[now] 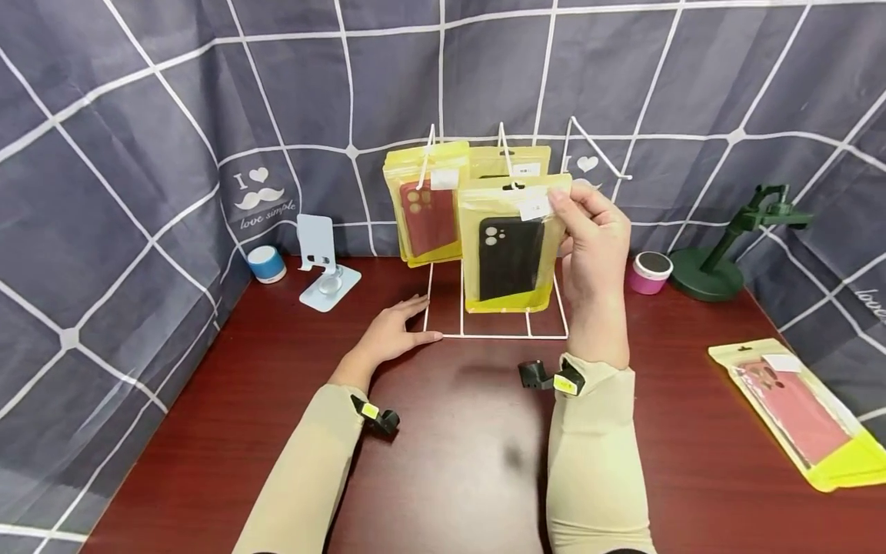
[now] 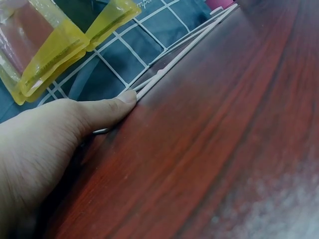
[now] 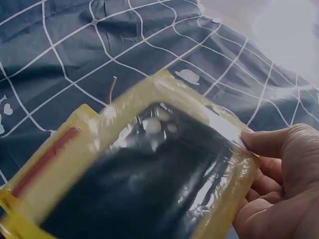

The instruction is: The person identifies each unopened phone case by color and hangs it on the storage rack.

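Note:
My right hand (image 1: 597, 238) pinches the right edge of a yellow-bordered clear pouch with a black phone case (image 1: 511, 258) in it. The pouch's top hole is right at the tip of the middle hook of a white wire display rack (image 1: 505, 336). My left hand (image 1: 391, 331) rests at the rack's lower left corner, its thumb touching the base wire in the left wrist view. On the left hook hang pouches, the front one with a red phone case (image 1: 429, 219). Another yellow pouch (image 1: 477, 163) hangs behind the black one. The right hook (image 1: 602, 150) is bare.
A pouch with a pink phone case (image 1: 796, 408) lies on the table at the right. Behind stand a green stand (image 1: 713, 269) and a pink round container (image 1: 651, 273). At the left are a light blue phone stand (image 1: 321, 265) and a blue round container (image 1: 266, 264).

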Demonstrator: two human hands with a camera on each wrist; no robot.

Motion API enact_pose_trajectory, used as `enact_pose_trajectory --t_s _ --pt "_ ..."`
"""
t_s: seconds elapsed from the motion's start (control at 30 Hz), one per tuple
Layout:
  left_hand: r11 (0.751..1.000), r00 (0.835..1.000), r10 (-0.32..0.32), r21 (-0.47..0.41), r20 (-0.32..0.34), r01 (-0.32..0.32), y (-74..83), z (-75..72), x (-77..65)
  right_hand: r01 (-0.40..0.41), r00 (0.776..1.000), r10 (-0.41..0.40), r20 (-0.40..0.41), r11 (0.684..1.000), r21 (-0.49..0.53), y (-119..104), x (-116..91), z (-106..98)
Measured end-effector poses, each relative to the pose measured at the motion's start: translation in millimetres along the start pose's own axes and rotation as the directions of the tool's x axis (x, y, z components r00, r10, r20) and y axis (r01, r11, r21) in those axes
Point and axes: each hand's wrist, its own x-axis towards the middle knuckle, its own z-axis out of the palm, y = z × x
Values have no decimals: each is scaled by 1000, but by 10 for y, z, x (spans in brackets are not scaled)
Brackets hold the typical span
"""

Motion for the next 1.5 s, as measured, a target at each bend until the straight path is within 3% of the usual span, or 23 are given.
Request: enact_pose_trajectory --t_s 0.5,0.8,0.93,1.03,1.13,1.2,1.3,1.4,1.5 --pt "1000 1000 7 14 16 -7 14 -32 -7 88 995 -92 -42 992 -95 108 74 -69" --pt "1000 1000 -7 10 26 6 44 -44 -20 84 993 -97 -66 981 -172 178 93 -113" --pt "1000 1000 0 7 19 -1 28 -39 -12 55 997 -66 -50 977 -206 216 100 -154" --pt "1000 1000 9 15 15 -9 11 -36 -3 -17 1000 18 4 968 -251 253 102 -197" --pt "1000 1000 12 21 10 -12 1 -39 1 -125 980 174 97 917 -379 321 109 -278" --pt "1000 1000 12 17 5 -12 -1 -39 1 -185 947 288 145 853 -488 389 117 -345" --pt "1000 1000 11 13 7 -11 1 -36 -5 -241 897 415 153 750 -616 508 134 -481" --pt "1000 1000 11 17 15 -11 3 -29 -8 -273 874 468 127 693 -667 594 145 -604" --pt "1000 1000 13 24 16 -13 8 -28 -5 -264 873 472 126 672 -692 638 163 -709"
